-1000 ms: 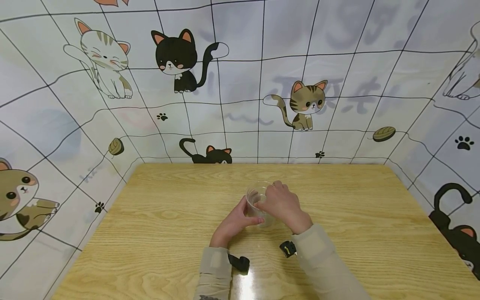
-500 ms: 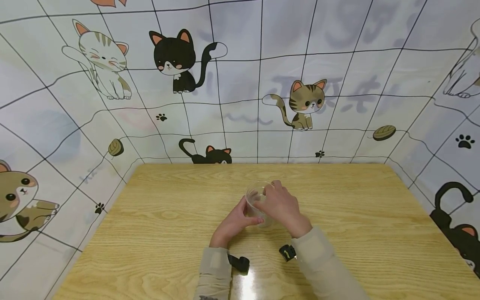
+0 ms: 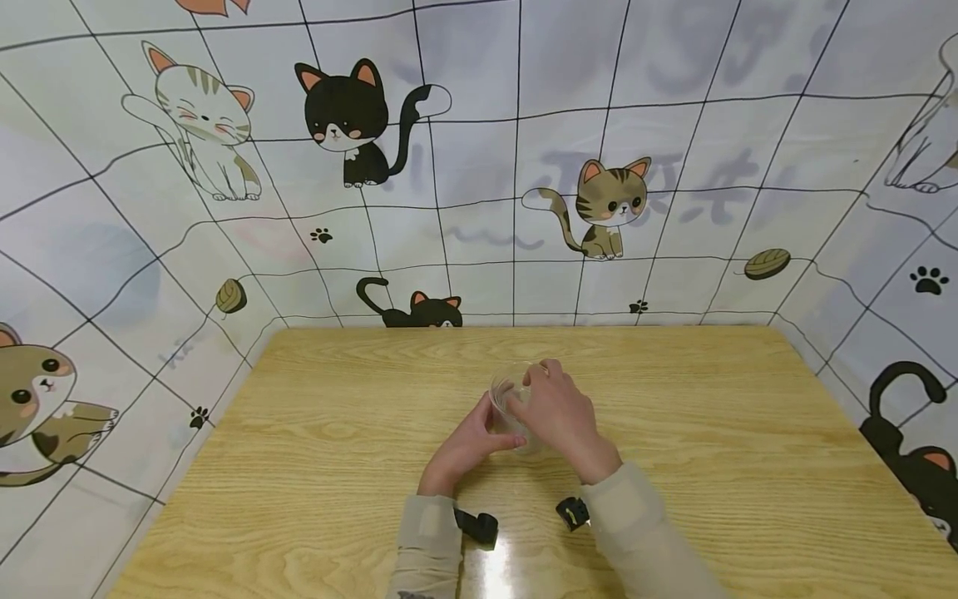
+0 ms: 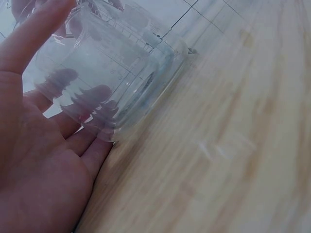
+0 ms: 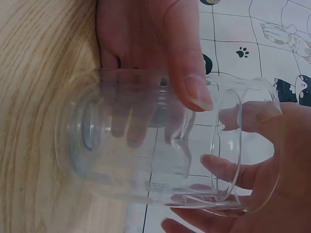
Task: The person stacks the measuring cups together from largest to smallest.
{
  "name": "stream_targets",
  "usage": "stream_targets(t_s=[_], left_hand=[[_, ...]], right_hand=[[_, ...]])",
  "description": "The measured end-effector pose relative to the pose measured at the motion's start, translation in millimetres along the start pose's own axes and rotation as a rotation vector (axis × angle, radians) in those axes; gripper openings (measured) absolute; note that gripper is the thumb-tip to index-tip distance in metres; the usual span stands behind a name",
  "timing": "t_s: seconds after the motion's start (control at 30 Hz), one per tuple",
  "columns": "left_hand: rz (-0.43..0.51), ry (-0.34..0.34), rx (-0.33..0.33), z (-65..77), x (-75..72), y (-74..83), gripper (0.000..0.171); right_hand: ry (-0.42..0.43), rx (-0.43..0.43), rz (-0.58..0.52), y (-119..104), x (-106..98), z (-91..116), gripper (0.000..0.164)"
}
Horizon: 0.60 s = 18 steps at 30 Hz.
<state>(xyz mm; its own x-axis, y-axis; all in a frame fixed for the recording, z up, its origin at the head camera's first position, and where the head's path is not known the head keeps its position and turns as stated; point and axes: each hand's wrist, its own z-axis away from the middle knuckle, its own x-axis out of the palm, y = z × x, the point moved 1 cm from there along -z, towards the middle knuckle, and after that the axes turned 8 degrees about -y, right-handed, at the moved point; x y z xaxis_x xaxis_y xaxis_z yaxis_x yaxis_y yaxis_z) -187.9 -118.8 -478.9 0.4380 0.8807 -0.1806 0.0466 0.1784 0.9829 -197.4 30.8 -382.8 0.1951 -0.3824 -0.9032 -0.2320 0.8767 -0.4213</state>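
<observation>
Clear glass beakers, set one inside another, stand on the table in front of me. In the right wrist view the rim and pouring lip of an inner beaker show through the outer glass. My left hand holds the outer beaker round its side, thumb on the near face and fingers behind. From above, my right hand pinches the rim of the inner beaker, its fingers bent over the edge. In the right wrist view, that right hand reaches in at the mouth.
A wood-grain table spreads under the hands. Behind and on both sides hangs a white cloth with a grid and cartoon cats. Small black devices, one a strap-like camera, sit at the wrists.
My right wrist has dropped slightly toward me, and the right hand has shifted a little to the left at the rim. The left hand and the beakers have hardly moved.
</observation>
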Motion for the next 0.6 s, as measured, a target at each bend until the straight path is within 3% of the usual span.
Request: stream_targets(t_s=[0.6], left_hand=[[0.001,0.004,0.009,1.1,0.3,-1.2,0.080]], right_hand=[[0.158,-0.140,-0.161,7,11,-1,0.049]])
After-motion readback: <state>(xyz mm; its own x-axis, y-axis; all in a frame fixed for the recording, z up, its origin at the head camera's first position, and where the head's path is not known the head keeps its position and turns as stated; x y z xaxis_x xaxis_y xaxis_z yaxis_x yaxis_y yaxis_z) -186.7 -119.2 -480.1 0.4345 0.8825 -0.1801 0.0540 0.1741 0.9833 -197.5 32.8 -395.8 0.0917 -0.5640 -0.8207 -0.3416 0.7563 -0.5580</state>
